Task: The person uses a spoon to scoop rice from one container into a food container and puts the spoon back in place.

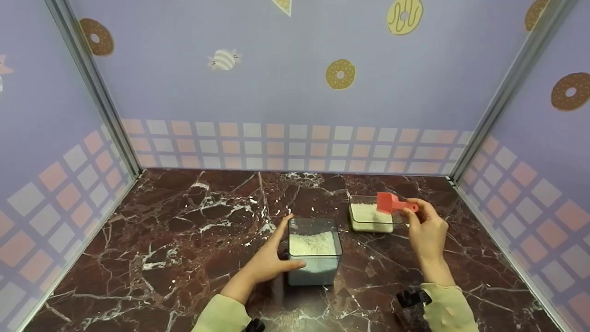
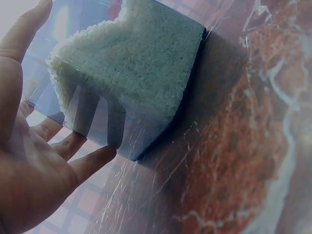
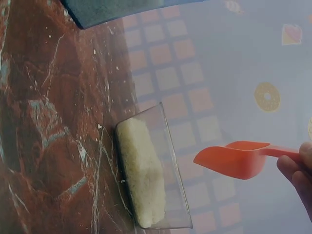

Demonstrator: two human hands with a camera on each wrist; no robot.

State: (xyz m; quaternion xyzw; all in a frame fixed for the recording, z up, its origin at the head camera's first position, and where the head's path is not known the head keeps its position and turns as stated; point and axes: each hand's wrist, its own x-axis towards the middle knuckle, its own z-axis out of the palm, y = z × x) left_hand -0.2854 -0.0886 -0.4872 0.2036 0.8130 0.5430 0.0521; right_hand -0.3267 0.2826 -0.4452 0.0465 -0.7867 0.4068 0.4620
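Observation:
A tall clear container [image 1: 313, 269] part full of white rice [image 2: 141, 63] stands on the table in front of me. My left hand [image 1: 267, 260] holds it at its left side, thumb on the front face and fingers spread along the side. To its right, farther back, sits a low clear box [image 3: 175, 180] with rice [image 3: 141, 175] in it. Above this box, my right hand [image 1: 428, 230] pinches the handle of a small red scoop [image 1: 388, 203] between thumb and fingers. The scoop's lip points down toward the box in the right wrist view.
The dark red marbled table [image 1: 198, 263] has stray white grains scattered mostly behind and left of the tall container. Purple wall panels [image 1: 276, 92] with donut and candy prints close off the back and both sides, joined by metal corner posts [image 1: 502, 101].

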